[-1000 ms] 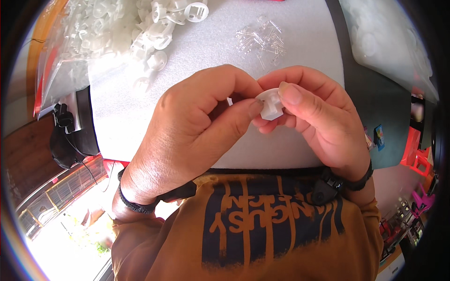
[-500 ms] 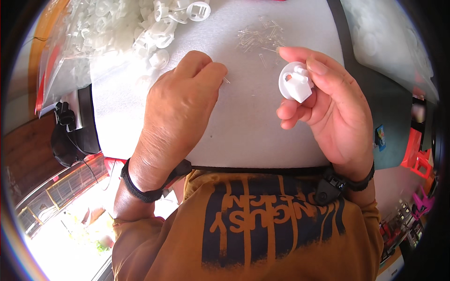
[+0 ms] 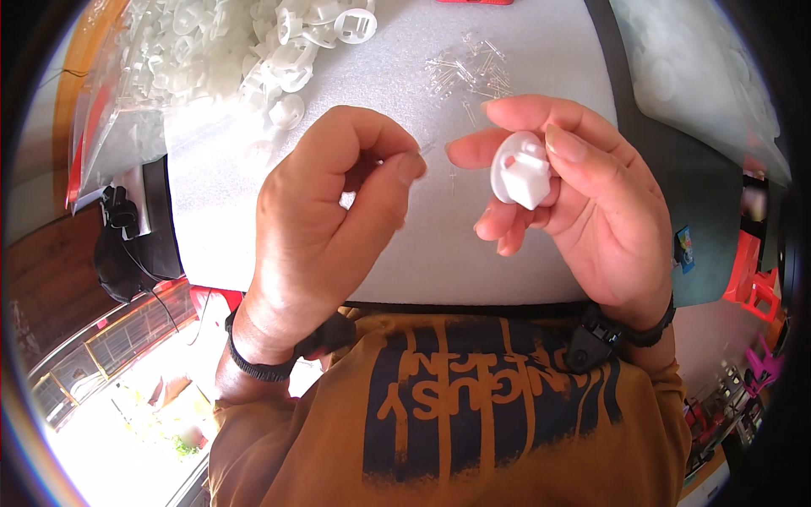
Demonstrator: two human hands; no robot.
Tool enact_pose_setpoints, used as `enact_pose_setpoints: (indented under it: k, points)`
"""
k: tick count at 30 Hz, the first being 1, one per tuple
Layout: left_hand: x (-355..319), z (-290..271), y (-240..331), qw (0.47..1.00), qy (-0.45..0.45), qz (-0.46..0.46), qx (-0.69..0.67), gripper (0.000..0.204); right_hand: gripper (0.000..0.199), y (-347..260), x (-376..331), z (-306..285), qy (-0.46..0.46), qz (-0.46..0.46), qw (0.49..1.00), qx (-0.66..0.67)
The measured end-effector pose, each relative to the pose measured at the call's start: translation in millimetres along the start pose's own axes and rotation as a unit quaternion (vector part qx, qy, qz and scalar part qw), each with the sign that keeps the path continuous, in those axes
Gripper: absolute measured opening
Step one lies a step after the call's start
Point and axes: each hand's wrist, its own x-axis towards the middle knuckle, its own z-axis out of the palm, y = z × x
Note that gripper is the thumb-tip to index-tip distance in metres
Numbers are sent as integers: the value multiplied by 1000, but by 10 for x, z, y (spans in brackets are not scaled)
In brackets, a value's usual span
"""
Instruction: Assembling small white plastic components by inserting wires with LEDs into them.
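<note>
My right hand (image 3: 596, 190) holds a small white plastic fitting (image 3: 525, 179) between thumb and fingers. It has a round flange on one side and a blocky, pointed body on the other. Facing it, my left hand (image 3: 329, 190) is closed in a pinch. A thin, clear pin-like part (image 3: 428, 148) juts faintly from its fingertips, a short gap from the right index finger. Beyond my hands lies a loose pile of similar thin, clear pin-like parts (image 3: 469, 69). One more such part (image 3: 453, 179) appears to lie on the white work surface (image 3: 439, 262) between my hands.
Many white plastic fittings (image 3: 287, 51) spill from a clear plastic bag (image 3: 160, 93) at the far left. Another bag of pale parts (image 3: 697, 76) is at the far right. A red object (image 3: 475, 2) touches the far edge. A small blue packet (image 3: 685, 248) lies at right.
My left hand has turned and risen slightly, its pinched fingertips moving right. My right hand has shifted a little left and nearer with the fitting, narrowing the space between the hands.
</note>
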Motion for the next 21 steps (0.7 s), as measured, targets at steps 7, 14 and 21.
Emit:
enact_pose_setpoints:
  k: [7,14,21]
  points:
    - [-53,62,97,944,7,-47,-328,11,39,-3,-3,29,-4,14,1000,5]
    - [-55,98,151,934,11,-82,-348,15,40,29,-22,7,-34,-17,999,10]
    - [-61,139,192,927,40,-76,-365,13,35,64,-16,-1,-53,-62,996,-23]
